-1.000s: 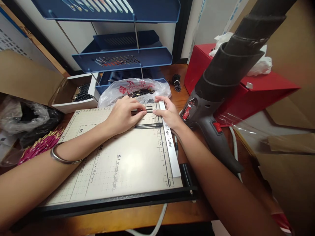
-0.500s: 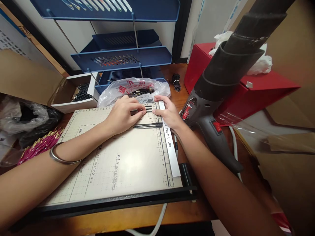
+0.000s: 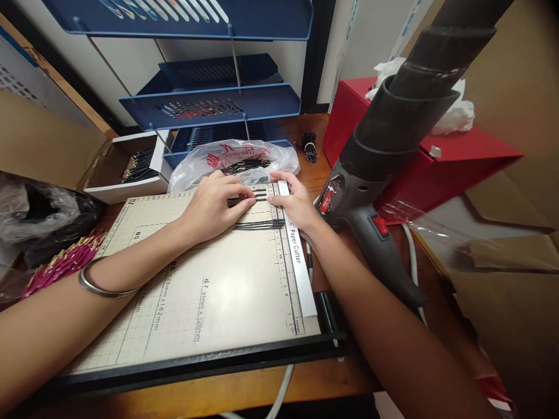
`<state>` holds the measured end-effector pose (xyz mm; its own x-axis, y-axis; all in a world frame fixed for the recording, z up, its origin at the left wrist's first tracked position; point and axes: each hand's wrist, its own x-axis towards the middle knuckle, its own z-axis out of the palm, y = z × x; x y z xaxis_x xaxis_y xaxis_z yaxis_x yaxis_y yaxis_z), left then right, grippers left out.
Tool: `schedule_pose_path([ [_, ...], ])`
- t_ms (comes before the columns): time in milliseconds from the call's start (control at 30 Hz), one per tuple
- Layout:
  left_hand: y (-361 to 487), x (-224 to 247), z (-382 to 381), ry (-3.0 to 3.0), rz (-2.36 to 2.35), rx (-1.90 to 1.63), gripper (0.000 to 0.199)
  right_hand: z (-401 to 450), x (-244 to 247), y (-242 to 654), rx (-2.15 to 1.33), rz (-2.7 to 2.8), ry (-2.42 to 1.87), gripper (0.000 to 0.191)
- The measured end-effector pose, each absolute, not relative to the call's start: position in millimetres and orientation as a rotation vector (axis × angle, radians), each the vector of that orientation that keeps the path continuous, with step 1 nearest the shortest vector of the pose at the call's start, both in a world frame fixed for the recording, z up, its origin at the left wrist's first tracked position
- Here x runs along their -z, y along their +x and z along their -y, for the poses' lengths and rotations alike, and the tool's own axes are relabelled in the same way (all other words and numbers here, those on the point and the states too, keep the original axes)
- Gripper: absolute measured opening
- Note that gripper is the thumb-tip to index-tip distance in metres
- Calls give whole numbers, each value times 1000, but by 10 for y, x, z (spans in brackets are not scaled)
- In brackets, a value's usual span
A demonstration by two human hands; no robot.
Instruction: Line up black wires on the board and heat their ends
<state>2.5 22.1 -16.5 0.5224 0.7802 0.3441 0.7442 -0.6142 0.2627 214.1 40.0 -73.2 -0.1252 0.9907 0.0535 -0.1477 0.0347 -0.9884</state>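
Cords [image 3: 262, 224] lie on the cutter [image 3: 244, 297], our left hand [image 3: 222, 201] pinching some, our right hand [image 3: 294, 203] half-open by their ends, gripping nothing visible, as we seemingly align them, next needing evenness.

Open for passing over the near part of the cutter board [image 3: 248, 308], between left forearm [image 3: 148, 256] and right forearm [image 3: 375, 297], short of the black cords [image 3: 259, 225]. Narrowed near the far right corner to a slim gap between left hand [image 3: 220, 201] and right hand [image 3: 297, 203], just in front of the plastic bag [image 3: 186, 169] and blue rack [image 3: 262, 103]. Blocked on the right by the grey power tool [image 3: 364, 169] and red box [image 3: 474, 154], on the left by the purple cords [image 3: 65, 262].
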Motion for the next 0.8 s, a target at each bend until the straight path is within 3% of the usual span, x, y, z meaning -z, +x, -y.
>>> schedule_pose_path([
  [800,17,166,-209,2625,-1376,-680,34,-415,735,2153,-1326,1242,-1004,64],
])
